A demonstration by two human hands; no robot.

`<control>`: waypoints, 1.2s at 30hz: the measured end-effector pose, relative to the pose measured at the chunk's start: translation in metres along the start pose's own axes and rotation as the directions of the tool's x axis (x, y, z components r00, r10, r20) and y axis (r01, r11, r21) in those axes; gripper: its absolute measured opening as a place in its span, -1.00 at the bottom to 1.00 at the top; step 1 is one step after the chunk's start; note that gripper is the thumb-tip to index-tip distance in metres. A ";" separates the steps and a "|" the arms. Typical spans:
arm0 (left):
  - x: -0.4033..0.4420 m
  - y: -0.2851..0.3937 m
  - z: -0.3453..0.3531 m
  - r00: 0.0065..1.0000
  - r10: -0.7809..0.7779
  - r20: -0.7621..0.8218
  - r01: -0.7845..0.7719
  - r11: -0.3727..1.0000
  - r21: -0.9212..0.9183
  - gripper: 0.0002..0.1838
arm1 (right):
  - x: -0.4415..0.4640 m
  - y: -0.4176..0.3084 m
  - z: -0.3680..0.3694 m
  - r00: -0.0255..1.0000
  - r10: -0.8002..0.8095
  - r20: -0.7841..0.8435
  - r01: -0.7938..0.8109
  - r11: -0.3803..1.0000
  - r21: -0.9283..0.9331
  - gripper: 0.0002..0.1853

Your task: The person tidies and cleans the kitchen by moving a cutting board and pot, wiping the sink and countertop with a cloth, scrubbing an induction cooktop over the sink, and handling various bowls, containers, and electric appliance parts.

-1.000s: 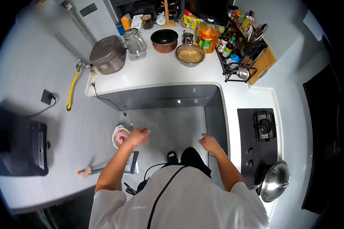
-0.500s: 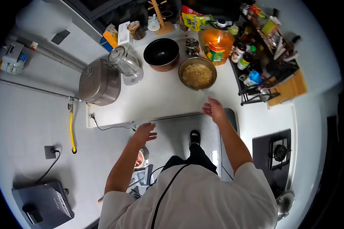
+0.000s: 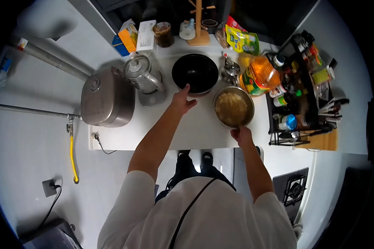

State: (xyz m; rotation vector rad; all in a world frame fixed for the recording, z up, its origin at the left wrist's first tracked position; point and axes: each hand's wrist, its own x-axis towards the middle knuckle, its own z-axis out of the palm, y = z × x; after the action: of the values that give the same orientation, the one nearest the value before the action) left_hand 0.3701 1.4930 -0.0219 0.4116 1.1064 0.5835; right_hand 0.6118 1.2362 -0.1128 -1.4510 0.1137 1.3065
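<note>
My left hand [image 3: 183, 101] reaches to the near side of a round black-lined pot [image 3: 195, 70], fingers apart. A fingertip overlaps the pot's front rim; whether it touches is hard to tell. At the front edge of a metal bowl [image 3: 221, 118], my right hand [image 3: 242, 135] is closed on the rim, with the fingertips partly hidden. Pale chopped pieces in brownish liquid [image 3: 233, 107] fill much of this bowl. Both vessels stand upright on the white counter [image 3: 187, 133], side by side.
Left of the pot are a glass blender jug [image 3: 141, 76] and a rice cooker [image 3: 108, 97]. Behind the bowl stand a small metal jar [image 3: 230, 71] and a large oil bottle [image 3: 259, 76]. A black rack [image 3: 274, 120] of bottles borders the right, beyond which lies a gas burner [image 3: 296, 190].
I have stepped closer to the counter. Both hands have moved forward from over the counter's front edge, the left to the pot's rim and the right onto the metal bowl's rim.
</note>
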 end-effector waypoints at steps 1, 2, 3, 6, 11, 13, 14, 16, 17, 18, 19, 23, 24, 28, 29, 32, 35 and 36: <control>0.007 0.005 0.003 1.000 0.001 -0.020 -0.001 1.000 0.000 -0.30 | -0.002 -0.004 0.005 0.997 0.048 -0.067 -0.046 0.999 0.026 -0.74; 0.020 0.003 -0.001 1.000 -0.031 -0.004 0.031 0.999 -0.032 -0.34 | -0.003 -0.002 0.005 0.995 0.064 -0.079 -0.062 0.998 0.026 -0.73; 0.040 -0.002 -0.009 0.998 -0.059 0.016 0.060 0.997 -0.058 -0.38 | -0.002 -0.001 0.004 0.993 0.078 -0.089 -0.076 0.997 0.033 -0.71; 0.052 0.008 -0.009 0.994 -0.113 0.006 0.114 0.990 -0.082 -0.53 | 0.005 -0.001 0.009 0.987 0.106 -0.121 -0.102 0.994 0.036 -0.66; 0.073 0.016 -0.019 0.984 -0.170 0.047 0.172 0.984 -0.055 -0.55 | 0.002 0.004 0.014 0.984 0.138 -0.114 -0.128 0.987 0.092 -0.58; 0.062 0.019 -0.024 0.989 -0.109 0.098 0.106 0.994 0.041 -0.47 | 0.006 0.008 0.013 0.993 0.059 -0.101 -0.049 0.994 0.097 -0.59; 0.064 0.018 -0.029 0.987 -0.147 0.070 0.145 0.989 0.034 -0.47 | 0.008 0.011 0.012 0.995 0.021 -0.094 -0.011 0.995 0.102 -0.59; 0.059 0.016 -0.044 0.979 -0.200 0.045 0.198 0.979 0.042 -0.49 | 0.017 0.016 0.016 0.982 0.028 -0.187 -0.003 0.991 0.133 -0.60; 0.049 0.016 -0.051 0.976 -0.213 0.052 0.210 0.976 0.057 -0.50 | 0.019 0.019 0.017 0.968 0.010 -0.249 0.016 0.994 0.104 -0.61; 0.037 0.017 -0.058 0.971 -0.232 0.060 0.228 0.971 0.069 -0.52 | 0.014 0.017 0.021 0.961 -0.017 -0.278 0.036 0.997 0.065 -0.64; 0.024 0.019 -0.064 0.966 -0.250 0.068 0.244 0.966 0.081 -0.54 | 0.011 0.018 0.022 0.953 -0.021 -0.301 0.044 0.997 0.070 -0.67; 0.004 0.031 -0.097 0.947 -0.318 0.044 0.299 0.923 0.244 -0.57 | -0.017 0.031 0.014 0.940 -0.047 -0.339 0.094 0.988 0.124 -0.72; 0.003 0.031 -0.107 0.934 -0.353 0.062 0.323 0.904 0.280 -0.57 | -0.027 0.034 0.012 0.930 -0.036 -0.365 0.085 0.989 0.120 -0.73; -0.041 0.037 -0.095 0.933 -0.316 0.170 0.243 0.904 0.351 -0.55 | -0.087 0.056 -0.011 0.880 -0.072 -0.470 0.150 0.980 0.129 -0.76; -0.037 0.037 -0.100 0.925 -0.354 0.139 0.268 0.866 0.422 -0.55 | -0.100 0.069 -0.023 0.868 -0.073 -0.491 0.162 0.977 0.141 -0.72; -0.045 0.024 -0.085 0.919 -0.388 0.065 0.289 0.779 0.556 -0.56 | -0.153 0.101 -0.049 0.824 -0.128 -0.552 0.252 0.955 0.156 -0.69; -0.067 -0.001 -0.062 0.882 -0.461 0.100 0.293 0.702 0.649 -0.59 | -0.214 0.136 -0.082 0.761 -0.031 -0.648 0.226 0.949 0.220 -0.72; -0.073 -0.009 -0.053 0.862 -0.490 0.129 0.282 0.675 0.682 -0.60 | -0.233 0.141 -0.088 0.734 0.003 -0.679 0.232 0.939 0.255 -0.74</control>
State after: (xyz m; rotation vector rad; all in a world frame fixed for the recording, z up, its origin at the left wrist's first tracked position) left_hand 0.3001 1.4411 0.0035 0.8071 1.0282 -0.2788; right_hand 0.4824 0.9881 -0.0523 -1.5451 0.6803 0.5586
